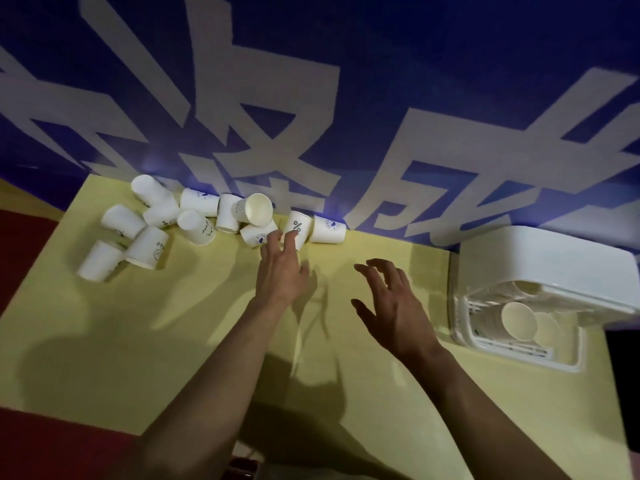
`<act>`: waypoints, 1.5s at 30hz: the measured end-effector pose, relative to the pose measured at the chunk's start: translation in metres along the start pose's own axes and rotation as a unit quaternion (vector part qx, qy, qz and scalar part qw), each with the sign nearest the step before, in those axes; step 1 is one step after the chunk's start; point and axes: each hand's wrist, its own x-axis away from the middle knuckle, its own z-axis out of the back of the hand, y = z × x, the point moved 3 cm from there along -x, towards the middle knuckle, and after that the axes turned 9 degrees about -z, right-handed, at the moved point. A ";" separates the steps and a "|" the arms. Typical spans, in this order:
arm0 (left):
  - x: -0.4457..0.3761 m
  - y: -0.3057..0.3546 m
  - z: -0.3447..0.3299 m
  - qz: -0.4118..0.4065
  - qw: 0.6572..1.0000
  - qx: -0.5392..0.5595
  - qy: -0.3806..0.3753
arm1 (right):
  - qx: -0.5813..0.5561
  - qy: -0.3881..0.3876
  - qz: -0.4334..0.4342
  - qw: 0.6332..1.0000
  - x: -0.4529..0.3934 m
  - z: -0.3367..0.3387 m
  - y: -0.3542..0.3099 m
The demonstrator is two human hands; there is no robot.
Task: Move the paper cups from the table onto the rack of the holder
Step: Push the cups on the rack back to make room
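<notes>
White paper cups (194,221) lie scattered at the far left of the yellow table (173,323), against a blue wall (381,81) with large pale characters. The person's left hand (280,268) reaches toward the cluster, fingers spread and straight; its fingertips (275,235) sit at the cup marked "%" (297,228), though contact cannot be confirmed. The right hand (394,306) hovers over bare table, well apart from the cups, fingers loosely bent and holding nothing. At far right stands the white holder (554,265); its rack (485,341) already contains cups (519,320), mouths facing outward.
</notes>
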 end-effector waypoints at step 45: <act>0.063 -0.019 -0.012 -0.053 0.990 0.129 -0.004 | 0.346 -0.112 0.128 0.923 -0.142 -0.122 0.023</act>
